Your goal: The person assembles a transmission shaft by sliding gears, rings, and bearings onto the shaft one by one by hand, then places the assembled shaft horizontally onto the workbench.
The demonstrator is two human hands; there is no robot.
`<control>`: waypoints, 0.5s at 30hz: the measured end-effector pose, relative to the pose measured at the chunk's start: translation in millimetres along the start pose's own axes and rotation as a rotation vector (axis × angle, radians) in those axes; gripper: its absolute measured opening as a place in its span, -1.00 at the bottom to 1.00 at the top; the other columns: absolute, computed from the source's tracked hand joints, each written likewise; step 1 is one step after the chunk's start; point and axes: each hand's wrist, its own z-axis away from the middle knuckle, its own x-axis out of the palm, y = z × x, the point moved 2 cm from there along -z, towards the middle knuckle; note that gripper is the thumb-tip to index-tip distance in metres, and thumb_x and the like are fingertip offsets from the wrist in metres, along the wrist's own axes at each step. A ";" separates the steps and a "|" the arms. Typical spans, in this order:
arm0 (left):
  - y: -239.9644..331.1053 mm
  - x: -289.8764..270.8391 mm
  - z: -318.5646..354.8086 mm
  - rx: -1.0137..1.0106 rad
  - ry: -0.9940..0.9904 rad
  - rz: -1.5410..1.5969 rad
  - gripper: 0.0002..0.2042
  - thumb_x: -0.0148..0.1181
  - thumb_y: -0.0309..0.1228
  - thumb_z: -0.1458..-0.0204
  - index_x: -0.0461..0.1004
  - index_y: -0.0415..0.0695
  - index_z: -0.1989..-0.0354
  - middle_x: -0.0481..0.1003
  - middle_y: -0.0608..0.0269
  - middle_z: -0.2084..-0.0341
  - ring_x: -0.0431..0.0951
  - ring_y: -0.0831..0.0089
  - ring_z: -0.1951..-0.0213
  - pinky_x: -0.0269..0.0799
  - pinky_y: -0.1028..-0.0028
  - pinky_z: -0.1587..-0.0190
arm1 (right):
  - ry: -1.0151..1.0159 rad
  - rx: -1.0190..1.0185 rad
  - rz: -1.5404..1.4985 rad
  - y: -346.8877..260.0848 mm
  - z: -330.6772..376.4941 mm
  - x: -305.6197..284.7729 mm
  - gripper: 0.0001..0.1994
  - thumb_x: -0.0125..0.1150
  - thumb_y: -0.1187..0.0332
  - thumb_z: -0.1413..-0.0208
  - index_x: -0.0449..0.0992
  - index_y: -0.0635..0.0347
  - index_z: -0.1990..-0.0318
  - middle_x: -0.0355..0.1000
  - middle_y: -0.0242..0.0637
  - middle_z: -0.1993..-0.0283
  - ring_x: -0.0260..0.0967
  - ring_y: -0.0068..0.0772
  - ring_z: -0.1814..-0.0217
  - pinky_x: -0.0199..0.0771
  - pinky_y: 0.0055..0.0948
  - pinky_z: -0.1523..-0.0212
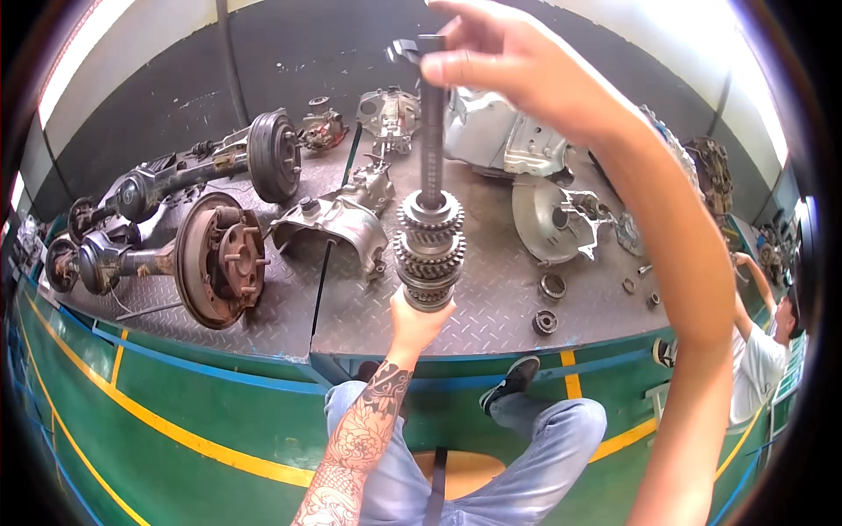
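My left hand (421,317) grips the lower end of a gear shaft (430,254), a stack of toothed metal gears held upright over the table's front part. Above it stands a dark caliper (431,140), its marked bar upright and its lower end at the top of the gear stack. Whether that end goes inside the shaft or only rests there, I cannot tell. With thumb and fingers my right hand (491,57) holds the caliper's upper end, near its jaws; some of its fingers are slightly blurred.
A metal-plate table (263,324) carries axles with a drum (274,158) and a rusty brake hub (224,260) at left. A bell-shaped housing (338,223) and another cast housing (539,219) flank the shaft. Loose gear rings (545,323) lie at right. Another person (759,359) sits far right.
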 end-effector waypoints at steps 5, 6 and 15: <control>3.2 7.4 0.4 0.019 -0.036 -0.090 -0.59 0.57 -0.51 0.23 0.63 -0.28 0.13 0.71 0.16 0.30 0.68 0.50 0.24 0.61 0.36 0.09 | -0.297 0.179 -0.142 17.0 46.0 37.4 -0.22 0.46 0.22 -0.18 0.24 0.19 -0.51 0.45 -0.34 -0.06 0.38 -0.49 -0.06 0.40 -0.38 -0.15; 5.8 13.2 0.9 0.034 -0.047 -0.120 -0.58 0.57 -0.51 0.24 0.62 -0.27 0.13 0.71 0.15 0.29 0.68 0.49 0.23 0.61 0.35 0.08 | -0.340 0.236 -0.167 23.5 57.2 41.9 -0.22 0.45 0.28 -0.18 0.22 0.19 -0.52 0.45 -0.34 -0.07 0.38 -0.49 -0.09 0.42 -0.37 -0.18; 17.4 17.9 3.9 0.072 -0.054 -0.144 -0.52 0.59 -0.51 0.31 0.61 -0.25 0.11 0.70 0.07 0.27 0.72 0.36 0.20 0.62 0.32 0.06 | -0.266 0.273 -0.538 56.1 102.2 54.3 -0.42 0.40 0.37 -0.24 0.40 0.27 -0.38 0.49 -0.41 -0.08 0.38 -0.63 0.01 0.42 -0.49 -0.11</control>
